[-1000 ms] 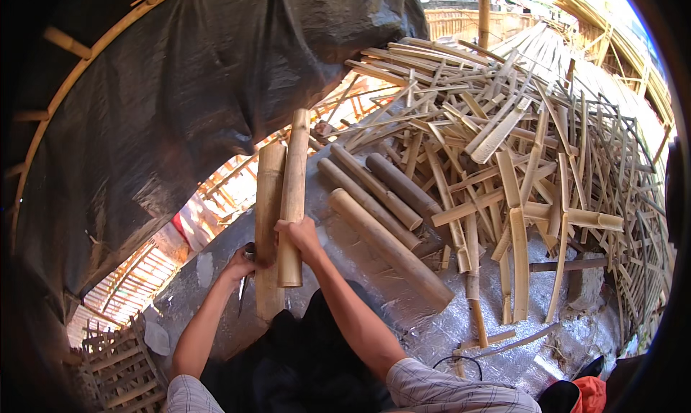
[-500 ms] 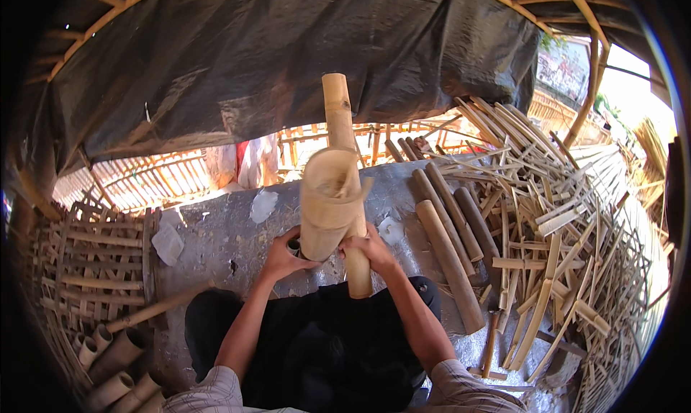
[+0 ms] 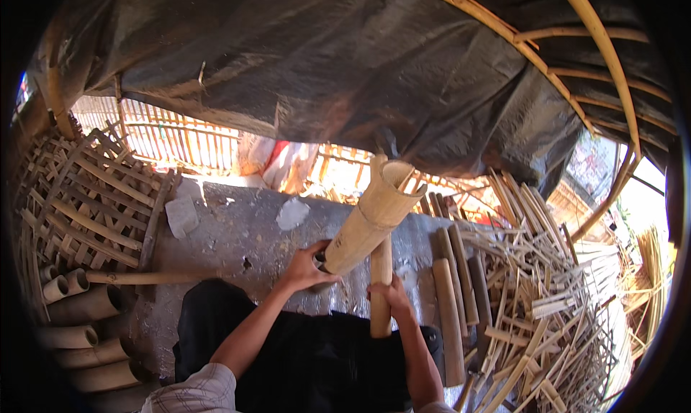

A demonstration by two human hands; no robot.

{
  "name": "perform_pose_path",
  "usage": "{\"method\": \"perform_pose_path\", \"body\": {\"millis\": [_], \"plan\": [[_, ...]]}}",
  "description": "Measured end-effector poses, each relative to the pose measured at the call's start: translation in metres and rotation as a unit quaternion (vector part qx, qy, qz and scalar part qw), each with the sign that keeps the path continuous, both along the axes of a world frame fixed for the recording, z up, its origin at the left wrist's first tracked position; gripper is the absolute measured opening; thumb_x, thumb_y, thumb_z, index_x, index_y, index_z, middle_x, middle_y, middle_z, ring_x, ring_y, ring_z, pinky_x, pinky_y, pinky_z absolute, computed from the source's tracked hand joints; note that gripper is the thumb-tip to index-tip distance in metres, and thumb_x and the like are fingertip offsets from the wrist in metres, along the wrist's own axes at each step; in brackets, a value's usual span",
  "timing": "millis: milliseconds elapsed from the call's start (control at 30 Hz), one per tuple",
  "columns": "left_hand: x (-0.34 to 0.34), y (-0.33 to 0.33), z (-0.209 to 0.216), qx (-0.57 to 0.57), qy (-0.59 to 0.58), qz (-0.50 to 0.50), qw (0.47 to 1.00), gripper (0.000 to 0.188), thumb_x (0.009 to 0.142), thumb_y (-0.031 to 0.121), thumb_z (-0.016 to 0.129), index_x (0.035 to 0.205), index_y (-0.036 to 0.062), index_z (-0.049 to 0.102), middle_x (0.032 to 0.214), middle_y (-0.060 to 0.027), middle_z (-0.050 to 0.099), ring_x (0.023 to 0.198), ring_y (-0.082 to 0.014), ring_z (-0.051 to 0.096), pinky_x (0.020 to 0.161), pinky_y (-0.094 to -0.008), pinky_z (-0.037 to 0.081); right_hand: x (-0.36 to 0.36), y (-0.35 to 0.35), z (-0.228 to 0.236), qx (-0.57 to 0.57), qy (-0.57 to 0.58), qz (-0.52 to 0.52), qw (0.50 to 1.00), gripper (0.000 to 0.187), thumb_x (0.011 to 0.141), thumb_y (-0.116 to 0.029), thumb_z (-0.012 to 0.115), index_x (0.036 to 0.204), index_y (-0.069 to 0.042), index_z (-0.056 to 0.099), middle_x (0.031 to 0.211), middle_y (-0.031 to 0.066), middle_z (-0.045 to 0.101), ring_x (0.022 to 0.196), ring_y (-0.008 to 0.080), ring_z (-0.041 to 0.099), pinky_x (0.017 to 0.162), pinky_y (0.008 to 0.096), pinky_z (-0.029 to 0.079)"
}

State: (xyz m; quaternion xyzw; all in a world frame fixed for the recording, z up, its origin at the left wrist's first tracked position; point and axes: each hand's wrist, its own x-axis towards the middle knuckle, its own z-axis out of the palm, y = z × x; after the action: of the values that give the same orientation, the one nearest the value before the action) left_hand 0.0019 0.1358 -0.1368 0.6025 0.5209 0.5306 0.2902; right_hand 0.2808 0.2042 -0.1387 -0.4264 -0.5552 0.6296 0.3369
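My left hand (image 3: 306,271) is closed round the lower end of a wide, hollow bamboo tube (image 3: 363,226). The tube leans up and to the right, with its open, split-edged mouth at the top. In my right hand (image 3: 392,298), fingers wrapped round it, is a thinner bamboo pole (image 3: 381,258) standing nearly upright. The pole's upper part passes behind the tube, so whether the two touch there I cannot tell. Both pieces are held over my lap and the grey work surface (image 3: 230,233).
Several dark bamboo lengths (image 3: 448,319) lie to the right, beside a tangled heap of split bamboo strips (image 3: 547,298). On the left are a woven bamboo lattice (image 3: 101,204), a thin pole (image 3: 151,277) and several cut tubes (image 3: 93,355). Black sheeting (image 3: 288,67) hangs ahead.
The wide tube has tipped to the right, and its lower end has moved away from the thin pole. My right hand sits lower. The whole view has tilted.
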Motion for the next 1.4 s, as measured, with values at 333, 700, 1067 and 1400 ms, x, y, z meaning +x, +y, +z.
{"method": "perform_pose_path", "body": {"millis": [333,700,1067,1400], "plan": [[-0.008,0.0,0.0,0.0,0.034,0.026,0.999,0.085,0.062,0.031,0.097,0.136,0.0054,0.063,0.126,-0.0134,0.073,0.115,-0.0263,0.072,0.103,-0.0378,0.054,0.009,0.034,-0.099,-0.001,0.02,0.07,0.997,0.023,0.081,-0.012,0.075,0.097,0.002,0.069,0.08,0.0126,0.068,0.07,0.0263,0.072,0.063,0.0379,0.06],[-0.004,-0.001,-0.005,0.025,0.015,-0.005,1.0,0.09,0.06,0.032,0.098,0.137,0.005,0.062,0.124,-0.0151,0.073,0.108,-0.0281,0.073,0.098,-0.0389,0.056,0.024,0.011,-0.009,-0.129,-0.031,-0.056,0.99,0.029,0.078,-0.017,0.071,0.101,0.0,0.064,0.084,0.0152,0.067,0.067,0.0253,0.066,0.06,0.0378,0.057],[-0.022,-0.003,0.005,-0.016,-0.004,-0.024,1.0,0.087,0.055,0.029,0.099,0.131,0.0019,0.066,0.12,-0.013,0.074,0.111,-0.0248,0.07,0.102,-0.0369,0.052,-0.061,-0.075,-0.021,-0.046,0.207,-0.019,0.977,0.062,0.075,-0.01,0.069,0.132,0.007,0.057,0.105,0.0167,0.066,0.068,0.0241,0.067,0.067,0.0364,0.056],[-0.03,0.003,-0.007,-0.042,0.032,-0.052,0.997,0.096,0.052,0.03,0.102,0.134,-0.0009,0.064,0.129,-0.0149,0.071,0.122,-0.0264,0.065,0.109,-0.0391,0.047,-0.067,-0.081,-0.013,-0.061,0.201,-0.061,0.976,0.058,0.076,-0.01,0.07,0.132,0.003,0.057,0.09,0.0121,0.063,0.071,0.0247,0.069,0.068,0.0371,0.058]]}}
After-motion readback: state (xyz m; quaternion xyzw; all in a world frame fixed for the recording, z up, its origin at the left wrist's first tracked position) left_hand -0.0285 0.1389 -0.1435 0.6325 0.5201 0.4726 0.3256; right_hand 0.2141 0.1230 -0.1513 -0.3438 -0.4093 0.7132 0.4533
